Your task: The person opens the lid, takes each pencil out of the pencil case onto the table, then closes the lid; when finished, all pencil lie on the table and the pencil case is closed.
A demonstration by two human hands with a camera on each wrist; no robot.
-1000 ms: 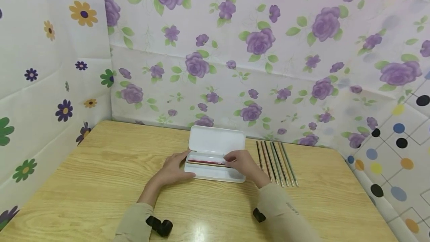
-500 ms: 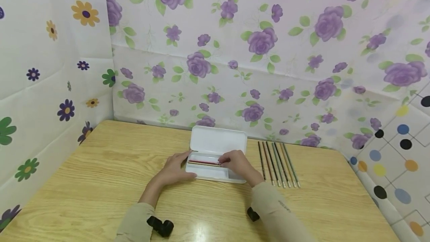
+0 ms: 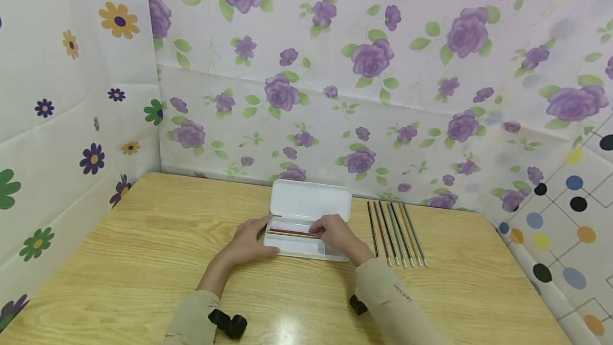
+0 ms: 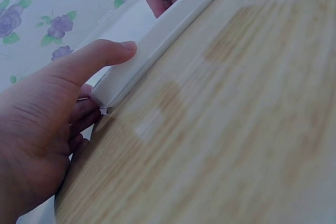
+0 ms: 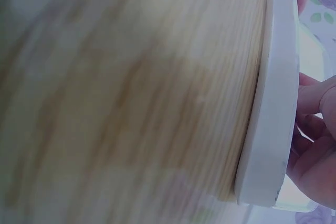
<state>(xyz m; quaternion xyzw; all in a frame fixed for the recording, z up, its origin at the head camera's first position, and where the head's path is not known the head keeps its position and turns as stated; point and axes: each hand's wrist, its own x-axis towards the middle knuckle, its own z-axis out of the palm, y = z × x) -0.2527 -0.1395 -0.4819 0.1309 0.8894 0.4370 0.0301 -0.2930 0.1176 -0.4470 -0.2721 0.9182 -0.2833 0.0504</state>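
A white pencil case lies on the table with its lid raised at the back. Inside, red and yellowish pencils lie lengthwise toward the left. My left hand grips the case's left end; in the left wrist view its thumb presses the front rim while the other fingers curl at the corner. Reaching into the case from the right, my right hand pinches at the pencils' right ends, which its fingers hide. The right wrist view shows these bent fingers behind the case's front wall.
Several pencils lie side by side on the wooden table, right of the case and close to the right forearm. A flowered cloth hangs behind the table. Black wrist cameras sit at both sleeves.
My right hand has moved left along the inside of the case, uncovering its front right part. The left hand keeps its place at the left end.
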